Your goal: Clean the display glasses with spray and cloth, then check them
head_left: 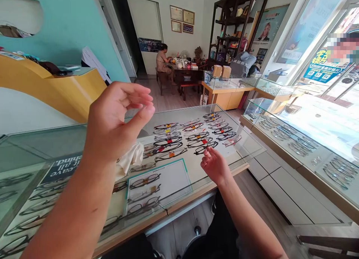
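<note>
My left hand [119, 116] is raised above the glass display counter [179, 199], fingers bent and thumb apart from them, with nothing visible in between. Behind its wrist a beige cloth [130, 160] lies crumpled. My right hand [215, 164] is low over the counter's right part, palm partly up, its fingers curled together. Its fingertips meet the near edge of a dark-framed pair of eyeglasses [199, 151]; whether they grip it is too small to tell. Rows of eyeglasses [168, 141] with red and yellow tags stretch beyond both hands.
A teal-edged board [185, 173] with several eyeglasses lies in the near part of the counter. Another glass case [303, 139] runs along the right. A seated person [163, 62] is at a table at the back. A yellow curved desk [56, 87] stands left.
</note>
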`<state>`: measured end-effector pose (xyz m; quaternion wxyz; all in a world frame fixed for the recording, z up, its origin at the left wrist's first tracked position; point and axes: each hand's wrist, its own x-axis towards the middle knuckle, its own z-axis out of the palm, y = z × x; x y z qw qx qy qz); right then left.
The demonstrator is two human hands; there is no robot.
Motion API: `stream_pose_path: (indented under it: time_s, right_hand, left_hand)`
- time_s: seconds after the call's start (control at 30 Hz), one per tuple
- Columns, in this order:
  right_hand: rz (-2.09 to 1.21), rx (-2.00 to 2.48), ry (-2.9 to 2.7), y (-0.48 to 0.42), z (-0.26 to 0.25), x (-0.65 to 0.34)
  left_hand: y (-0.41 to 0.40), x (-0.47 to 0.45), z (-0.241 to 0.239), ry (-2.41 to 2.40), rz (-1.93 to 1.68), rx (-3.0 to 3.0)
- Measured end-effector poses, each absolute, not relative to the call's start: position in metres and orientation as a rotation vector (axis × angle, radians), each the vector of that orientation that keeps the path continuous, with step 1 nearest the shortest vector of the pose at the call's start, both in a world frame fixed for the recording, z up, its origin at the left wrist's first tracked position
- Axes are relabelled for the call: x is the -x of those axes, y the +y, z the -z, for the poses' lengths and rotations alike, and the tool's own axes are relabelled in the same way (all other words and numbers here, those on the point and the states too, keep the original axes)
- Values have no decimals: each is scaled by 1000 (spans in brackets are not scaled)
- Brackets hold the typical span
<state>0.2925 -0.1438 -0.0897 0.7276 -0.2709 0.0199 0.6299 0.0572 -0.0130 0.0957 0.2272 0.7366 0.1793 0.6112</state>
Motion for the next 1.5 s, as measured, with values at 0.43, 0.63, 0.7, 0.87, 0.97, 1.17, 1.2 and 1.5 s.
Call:
stream_pose_path:
  time_s: [0.43,0.63,0.7,0.87,0.97,1.17,1.2,1.5]
  right_hand:
    - [-1373,621,3,-136,97,-280]
    - [-1341,649,38,-143,100,-275]
    - [-1339,655,3,-150,101,-275]
    - [-1344,718,-145,-163,96,-286]
    - [-1169,934,-415,-152,82,-305]
    - [-280,2099,-1743,-95,34,-346]
    - [-274,2165,-1828,-85,29,-349]
    - [-218,2371,-2025,-42,34,-337]
  left_hand:
    - [-6,-57,-98,512,-1730,-2011]
    - [-6,-56,-98,512,-1728,-2027]
    - [-6,-56,-98,522,-1724,-2034]
    - [-5,-56,-96,524,-1723,-2047]
    - [-4,-55,-94,534,-1712,-2056]
    - [-5,-53,-93,526,-1712,-2133]
    - [-5,-53,-94,533,-1706,-2149]
    - [-5,-48,-98,524,-1683,-2155]
